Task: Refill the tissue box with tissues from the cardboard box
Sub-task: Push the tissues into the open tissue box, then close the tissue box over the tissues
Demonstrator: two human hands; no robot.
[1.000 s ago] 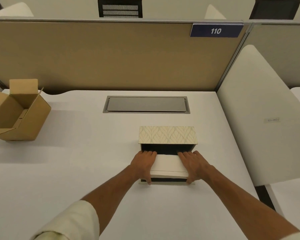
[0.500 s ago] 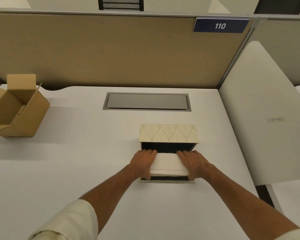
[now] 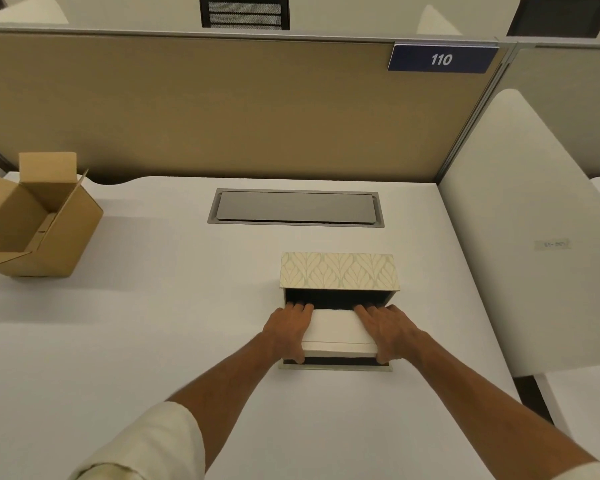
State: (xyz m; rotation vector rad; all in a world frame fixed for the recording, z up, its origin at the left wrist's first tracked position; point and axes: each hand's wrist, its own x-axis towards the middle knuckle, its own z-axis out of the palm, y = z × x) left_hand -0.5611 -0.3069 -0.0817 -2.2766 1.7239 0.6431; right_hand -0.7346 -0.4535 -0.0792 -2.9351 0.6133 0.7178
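A leaf-patterned tissue box lies on the white desk with its dark inside open toward me. A white stack of tissues sits half inside that opening. My left hand grips the stack's left end and my right hand grips its right end, fingertips reaching into the box. The brown cardboard box stands at the far left with its flaps open; I see no tissues inside it.
A grey cable hatch is set into the desk behind the tissue box. A tan partition with a blue "110" sign closes the back. A white panel borders the desk's right side.
Both hands have slid the tissue stack slightly deeper into the tissue box. The view has tilted a little.
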